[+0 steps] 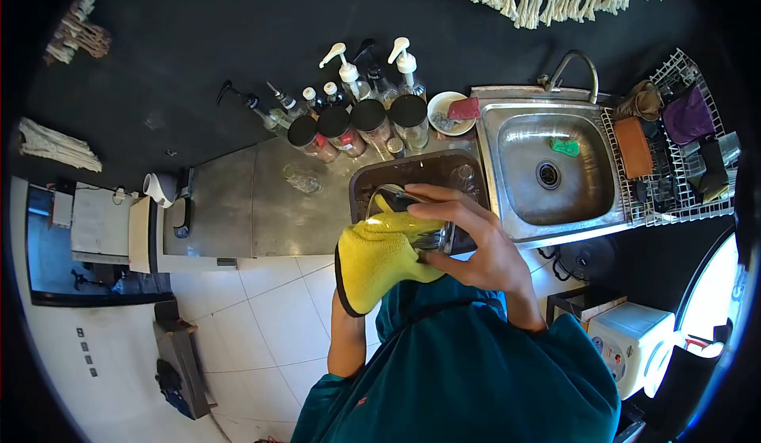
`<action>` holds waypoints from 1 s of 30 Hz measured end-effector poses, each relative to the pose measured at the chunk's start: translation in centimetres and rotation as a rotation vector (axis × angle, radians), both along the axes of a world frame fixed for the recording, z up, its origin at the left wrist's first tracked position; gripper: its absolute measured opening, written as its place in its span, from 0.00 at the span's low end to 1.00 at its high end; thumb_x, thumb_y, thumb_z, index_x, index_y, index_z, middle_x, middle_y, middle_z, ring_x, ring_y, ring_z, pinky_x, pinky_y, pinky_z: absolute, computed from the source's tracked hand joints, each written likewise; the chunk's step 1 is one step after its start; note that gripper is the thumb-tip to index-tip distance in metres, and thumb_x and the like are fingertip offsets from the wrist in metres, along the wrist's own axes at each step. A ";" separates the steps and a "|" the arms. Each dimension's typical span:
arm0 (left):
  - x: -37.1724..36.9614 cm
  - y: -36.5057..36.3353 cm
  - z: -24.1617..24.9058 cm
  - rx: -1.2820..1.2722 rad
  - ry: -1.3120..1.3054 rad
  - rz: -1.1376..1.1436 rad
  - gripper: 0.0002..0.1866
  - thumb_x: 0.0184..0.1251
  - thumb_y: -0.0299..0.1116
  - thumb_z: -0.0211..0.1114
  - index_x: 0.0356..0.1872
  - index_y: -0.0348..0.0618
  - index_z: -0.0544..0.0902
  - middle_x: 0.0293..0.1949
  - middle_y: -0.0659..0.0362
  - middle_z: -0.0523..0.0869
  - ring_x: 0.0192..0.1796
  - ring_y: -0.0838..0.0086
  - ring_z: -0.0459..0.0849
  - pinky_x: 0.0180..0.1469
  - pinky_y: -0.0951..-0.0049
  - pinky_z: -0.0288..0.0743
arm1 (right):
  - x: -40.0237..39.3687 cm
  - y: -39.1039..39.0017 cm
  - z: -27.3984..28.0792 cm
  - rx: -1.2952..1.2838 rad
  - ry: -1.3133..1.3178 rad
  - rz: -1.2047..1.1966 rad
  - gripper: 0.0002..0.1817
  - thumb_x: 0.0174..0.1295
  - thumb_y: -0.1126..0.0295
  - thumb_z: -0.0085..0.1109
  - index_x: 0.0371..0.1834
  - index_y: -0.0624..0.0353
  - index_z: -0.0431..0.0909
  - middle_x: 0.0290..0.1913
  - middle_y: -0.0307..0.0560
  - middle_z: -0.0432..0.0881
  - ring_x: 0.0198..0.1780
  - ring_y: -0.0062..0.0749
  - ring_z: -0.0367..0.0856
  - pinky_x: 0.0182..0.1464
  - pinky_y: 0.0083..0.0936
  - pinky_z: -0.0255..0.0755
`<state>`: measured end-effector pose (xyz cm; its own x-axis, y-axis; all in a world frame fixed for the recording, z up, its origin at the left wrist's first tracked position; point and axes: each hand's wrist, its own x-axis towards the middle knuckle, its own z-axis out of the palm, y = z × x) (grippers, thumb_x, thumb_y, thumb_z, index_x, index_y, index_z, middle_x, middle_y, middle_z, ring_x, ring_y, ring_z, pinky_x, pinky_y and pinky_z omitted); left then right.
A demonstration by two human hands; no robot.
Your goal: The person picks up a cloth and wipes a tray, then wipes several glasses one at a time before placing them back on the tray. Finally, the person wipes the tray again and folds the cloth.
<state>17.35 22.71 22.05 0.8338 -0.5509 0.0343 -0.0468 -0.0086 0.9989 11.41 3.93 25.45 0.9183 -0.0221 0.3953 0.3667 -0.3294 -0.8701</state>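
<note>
- Teal sleeve [476, 364] closest to the lens, filling the lower middle.
- Right hand [476, 241] just above it, fingers curled around a clear glass [412, 213], thumb underneath, fingertips [424, 193] pressed on the rim side.
- Left hand [372, 264] wrapped inside a yellow cloth [376, 256], fingers hidden by the fabric, so cannot tell whether spread or bunched; cloth pushed against the glass's open end.
- Glass held tilted over the front edge of a dark brown tray [412, 169] on the steel counter [261, 205], just left of the sink [547, 173].
- Green scrap [565, 147] lying in the sink basin near the drain.
- Tap [579, 66] arching over the sink's back edge.
- Row of black-lidded jars [357, 130] and pump bottles [349, 70] behind the tray.
- Small bowl [448, 114] with a red item beside the jars.
- Wire drying rack [674, 149] right of the sink, loaded with cloths and dishes.
- White tiled floor [261, 316] below the counter.
</note>
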 end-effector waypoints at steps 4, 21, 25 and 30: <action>0.4 -0.4 -0.2 -0.015 -0.073 -0.020 0.20 0.61 0.24 0.66 0.54 0.33 0.76 0.47 0.55 0.84 0.47 0.71 0.82 0.52 0.73 0.76 | 0.7 -0.3 0.5 -0.012 -0.010 0.022 0.38 0.42 0.80 0.73 0.62 0.61 0.70 0.64 0.55 0.72 0.64 0.43 0.72 0.66 0.33 0.63; 1.8 -1.1 0.7 -0.350 0.352 -0.104 0.19 0.66 0.26 0.62 0.57 0.36 0.74 0.50 0.56 0.81 0.47 0.73 0.81 0.51 0.74 0.76 | 0.5 0.1 1.5 -0.173 0.016 -0.020 0.39 0.48 0.81 0.65 0.68 0.58 0.63 0.67 0.55 0.68 0.66 0.51 0.68 0.67 0.37 0.64; 1.3 -1.4 0.5 -0.466 0.483 -0.051 0.20 0.66 0.28 0.62 0.57 0.36 0.74 0.51 0.55 0.81 0.50 0.72 0.82 0.53 0.73 0.76 | 0.6 0.0 1.2 -0.216 0.030 -0.056 0.41 0.46 0.80 0.67 0.68 0.57 0.63 0.66 0.55 0.68 0.67 0.52 0.67 0.67 0.37 0.64; 0.8 -1.7 0.4 -0.358 0.201 -0.058 0.15 0.64 0.26 0.63 0.52 0.34 0.77 0.48 0.54 0.83 0.48 0.71 0.82 0.52 0.72 0.76 | 0.6 -0.6 0.3 0.003 0.186 -0.014 0.46 0.44 0.73 0.70 0.71 0.56 0.59 0.68 0.54 0.67 0.69 0.51 0.64 0.69 0.37 0.61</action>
<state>18.14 20.98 22.50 0.8112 -0.5803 0.0723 0.1593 0.3383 0.9274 12.03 3.31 25.74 0.9751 -0.0364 0.2185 0.1946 -0.3304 -0.9236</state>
